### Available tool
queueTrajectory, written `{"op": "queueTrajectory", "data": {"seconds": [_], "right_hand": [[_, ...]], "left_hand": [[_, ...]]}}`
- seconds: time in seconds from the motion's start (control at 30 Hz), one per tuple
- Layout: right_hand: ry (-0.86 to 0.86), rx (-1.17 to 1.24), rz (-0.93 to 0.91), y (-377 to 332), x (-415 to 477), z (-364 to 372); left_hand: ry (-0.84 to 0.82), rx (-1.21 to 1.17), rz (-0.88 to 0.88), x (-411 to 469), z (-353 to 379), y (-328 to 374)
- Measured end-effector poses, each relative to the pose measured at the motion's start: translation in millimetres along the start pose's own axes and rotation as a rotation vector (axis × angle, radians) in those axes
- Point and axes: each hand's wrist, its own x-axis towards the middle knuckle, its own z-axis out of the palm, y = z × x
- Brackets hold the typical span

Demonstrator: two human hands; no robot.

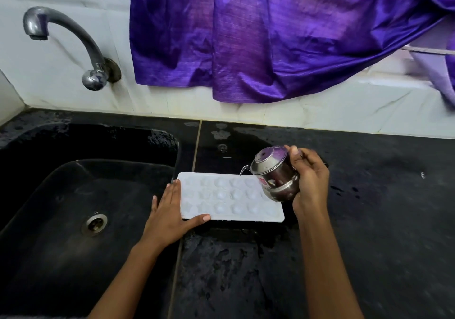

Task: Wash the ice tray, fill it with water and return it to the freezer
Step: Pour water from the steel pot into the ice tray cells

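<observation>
A white ice tray (229,198) with several rounded moulds lies flat on the black counter, just right of the sink. My left hand (172,210) rests against the tray's left end with straight fingers, thumb along its near edge. My right hand (310,178) grips a small steel pot (273,173) with a lid and a thin spout. The pot is tilted to the left over the tray's right end, spout pointing down at the moulds.
A black sink (81,195) with a steel drain (94,222) fills the left side. A curved metal tap (66,40) comes out of the white tiled wall. Purple cloth (283,35) hangs over the wall behind. The black counter (381,208) is wet in patches.
</observation>
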Motion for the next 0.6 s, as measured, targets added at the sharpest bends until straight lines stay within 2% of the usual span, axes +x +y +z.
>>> {"op": "queueTrajectory", "data": {"seconds": [0.6], "right_hand": [[0.009,0.0,-0.017,-7.7,1.4,2.6]], "left_hand": [[-0.026,-0.032,-0.01,-0.7,-2.1,1.4]]}}
